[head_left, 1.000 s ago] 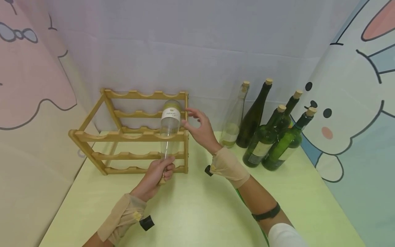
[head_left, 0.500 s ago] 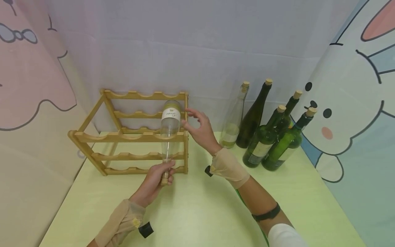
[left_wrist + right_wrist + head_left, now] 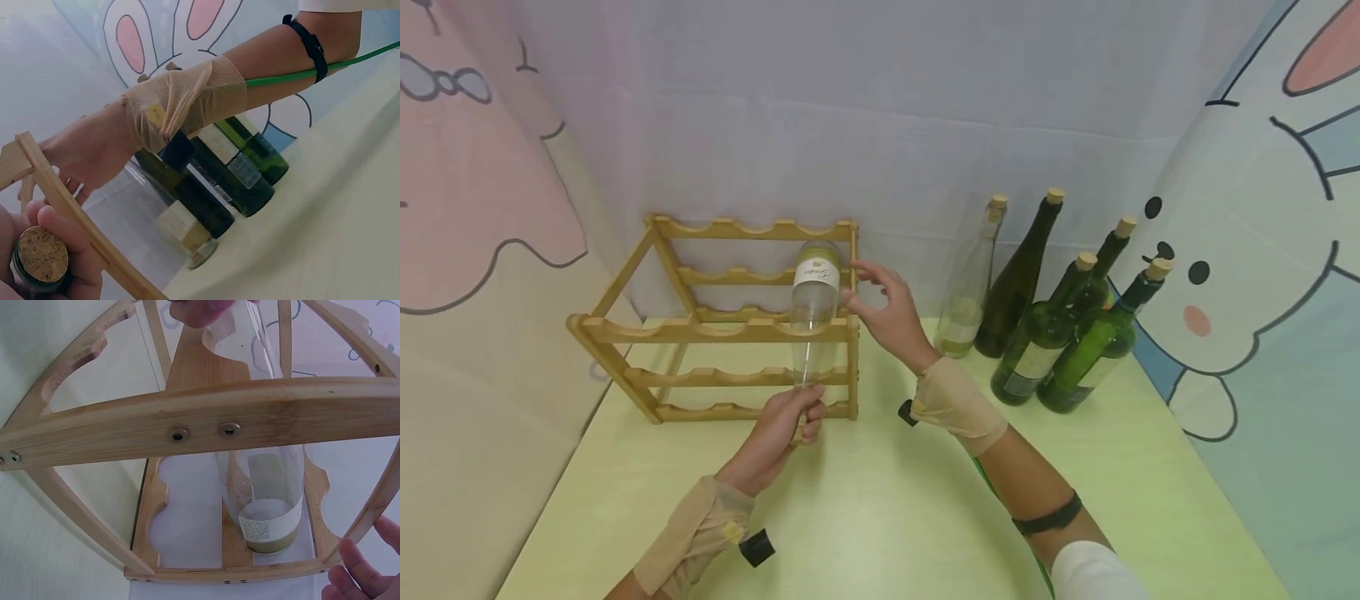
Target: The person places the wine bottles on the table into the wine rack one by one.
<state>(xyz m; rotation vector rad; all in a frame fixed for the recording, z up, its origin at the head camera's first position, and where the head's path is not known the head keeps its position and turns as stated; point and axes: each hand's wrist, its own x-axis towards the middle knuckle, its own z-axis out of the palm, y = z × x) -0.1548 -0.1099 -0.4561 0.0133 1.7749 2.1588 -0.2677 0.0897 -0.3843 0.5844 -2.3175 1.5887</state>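
A clear glass wine bottle [image 3: 813, 304] with a white label lies in the right end of a wooden wine rack [image 3: 715, 332]. It passes beneath the top front rail, base toward the back, neck toward me. My left hand [image 3: 775, 437] grips the neck in front of the rack, fingers curled round it. In the left wrist view the cork [image 3: 43, 254] shows between those fingers. My right hand [image 3: 891, 321] rests thumb and fingertips at the rack's rear right post. The right wrist view shows the bottle's base [image 3: 270, 542] close to the back rails.
Several corked bottles stand upright at the right: a clear bottle [image 3: 961, 317], a tall dark bottle [image 3: 1018, 292] and green bottles [image 3: 1037, 354] in front. A white cloth [image 3: 880, 133] hangs behind the pale green table [image 3: 880, 517].
The bottle has turned about its length, its label lettering shifting round. My left fingers loosened at the neck, then curled round it again. The right hand has stayed at the post.
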